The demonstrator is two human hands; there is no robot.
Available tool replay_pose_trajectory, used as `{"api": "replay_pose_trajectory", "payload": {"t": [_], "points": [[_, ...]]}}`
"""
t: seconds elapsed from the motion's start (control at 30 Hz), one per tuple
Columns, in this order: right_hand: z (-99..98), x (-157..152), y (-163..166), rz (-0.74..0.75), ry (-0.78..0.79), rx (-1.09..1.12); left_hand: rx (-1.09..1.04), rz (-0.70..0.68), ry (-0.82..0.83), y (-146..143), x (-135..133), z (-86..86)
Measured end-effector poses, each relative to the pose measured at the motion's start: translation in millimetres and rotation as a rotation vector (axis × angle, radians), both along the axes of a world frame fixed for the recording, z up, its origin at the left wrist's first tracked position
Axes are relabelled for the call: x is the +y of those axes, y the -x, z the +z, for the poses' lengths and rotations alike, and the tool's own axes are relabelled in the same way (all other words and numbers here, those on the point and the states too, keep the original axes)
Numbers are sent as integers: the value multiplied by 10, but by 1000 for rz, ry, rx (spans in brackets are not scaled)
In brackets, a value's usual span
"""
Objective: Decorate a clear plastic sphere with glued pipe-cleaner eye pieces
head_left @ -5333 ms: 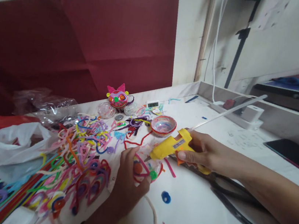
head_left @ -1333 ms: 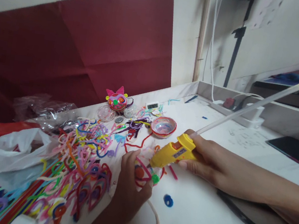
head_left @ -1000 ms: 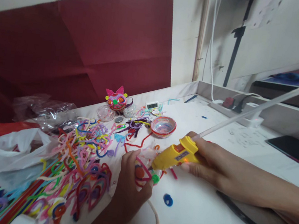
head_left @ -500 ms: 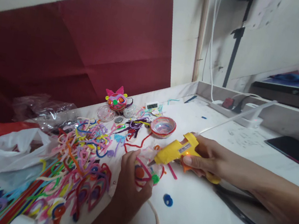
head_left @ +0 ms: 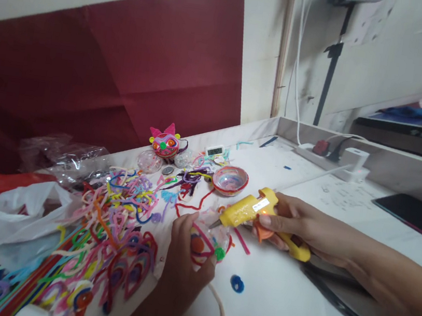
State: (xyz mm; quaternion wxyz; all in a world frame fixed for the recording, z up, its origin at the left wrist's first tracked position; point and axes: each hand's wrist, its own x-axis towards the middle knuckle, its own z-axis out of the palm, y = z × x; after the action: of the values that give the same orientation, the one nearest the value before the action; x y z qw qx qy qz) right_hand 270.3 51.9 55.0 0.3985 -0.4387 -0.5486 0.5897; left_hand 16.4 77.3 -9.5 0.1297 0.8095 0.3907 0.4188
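Observation:
My right hand (head_left: 288,222) is closed around a yellow hot glue gun (head_left: 245,210) with an orange trigger (head_left: 263,231). Its metal nozzle points down-left, over a clear round plastic shell trimmed with coloured pipe cleaners (head_left: 204,243). Fingers and thumb of my left hand (head_left: 188,264) grip that shell from its left side. A green coil (head_left: 219,254) and an orange disc (head_left: 196,243) show on its face, along with pink strips. Whether the nozzle touches the shell, I cannot tell. Near it on the white table lies a blue coil (head_left: 237,283).
Loose pipe cleaners (head_left: 126,198) and plastic bags (head_left: 31,206) cover the left side. Behind stand a bowl lined with pipe cleaners (head_left: 230,180), a decorated cat-like face (head_left: 165,143) and a small digital clock (head_left: 214,151). A power strip (head_left: 310,150) and phone (head_left: 417,215) are at right.
The glue gun's nozzle has shifted slightly left over the shell, and the gun's rear has tilted a little. The long pale glue stick behind it no longer shows clearly. My left hand stays almost still.

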Motion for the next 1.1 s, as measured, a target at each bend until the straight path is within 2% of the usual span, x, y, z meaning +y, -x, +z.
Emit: {"api": "replay_pose_trajectory", "payload": {"t": [0.1, 0.27, 0.43, 0.53, 0.63, 0.73, 0.83, 0.9, 0.97, 1.0, 1.03, 1.1], "points": [[40, -1, -83, -8, -7, 43, 1, 7, -27, -7, 10, -10], [52, 85, -374, -122, 58, 41, 38, 32, -68, 17, 53, -57], [-128, 268, -652, -180, 176, -42, 18, 45, -88, 9, 62, -82], [-232, 346, -695, -234, 235, -131, -32, 62, -64, -20, 44, -79], [-265, 387, -665, -219, 233, -208, -36, 56, -56, -24, 42, -79], [-229, 411, -649, -208, 183, -464, -24, 49, -44, 0, 52, -76], [-155, 419, -668, -299, 108, -903, 13, 26, -39, 22, 51, -63], [-100, 400, -642, -395, 13, -1191, 20, 12, -41, 20, 41, -52], [-51, 354, -527, -437, -143, -1351, -2, 16, -43, 4, 29, -47], [-30, 322, -430, -416, -240, -1338, -17, 24, -44, -5, 24, -48], [-10, 286, -309, -326, -335, -1221, -26, 28, -47, -14, 19, -50], [27, 218, -20, -166, -436, -880, -25, 26, -49, -25, 14, -59]]}}
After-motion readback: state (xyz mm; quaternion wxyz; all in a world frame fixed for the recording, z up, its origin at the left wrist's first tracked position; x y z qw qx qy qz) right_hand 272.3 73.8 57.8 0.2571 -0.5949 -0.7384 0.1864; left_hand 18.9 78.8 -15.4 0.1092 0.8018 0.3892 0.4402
